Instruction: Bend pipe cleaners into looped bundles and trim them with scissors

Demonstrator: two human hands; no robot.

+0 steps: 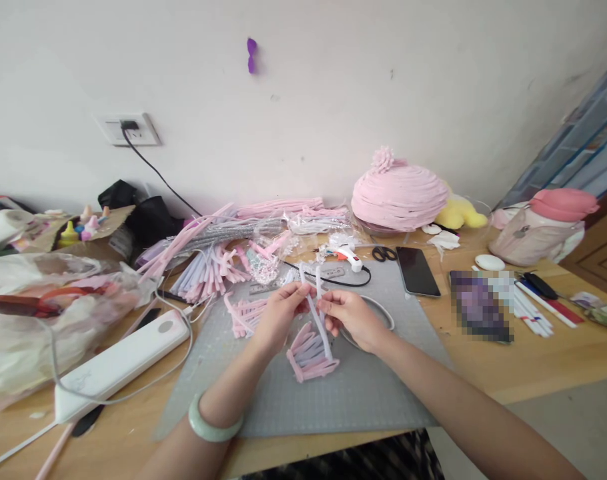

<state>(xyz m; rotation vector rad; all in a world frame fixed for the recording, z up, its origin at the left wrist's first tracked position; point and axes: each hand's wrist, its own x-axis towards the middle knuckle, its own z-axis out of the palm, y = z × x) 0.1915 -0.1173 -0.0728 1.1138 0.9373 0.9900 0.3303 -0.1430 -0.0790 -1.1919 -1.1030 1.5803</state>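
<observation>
My left hand (283, 310) pinches a pale lavender pipe cleaner (313, 308) between thumb and fingertips, above the middle of the grey cutting mat (383, 393). Close on its right, my right hand (353, 317) has its thumb and fingers closed on the lavender strand too, which is bent into two nearly parallel lengths. Just below both hands lies a woven piece of pink and lavender pipe cleaners (311, 372). To the left of my left hand, short folded pink pieces (246, 315) rest on the mat.
Behind the mat are bundles of pipe cleaners (211, 270), a white glue gun (351, 257) with its black cord, and black-handled scissors (384, 253). A phone (417, 270) lies right. A white power strip (123, 367) and its cable sit left. A pink yarn-like dome (398, 197) stands against the wall.
</observation>
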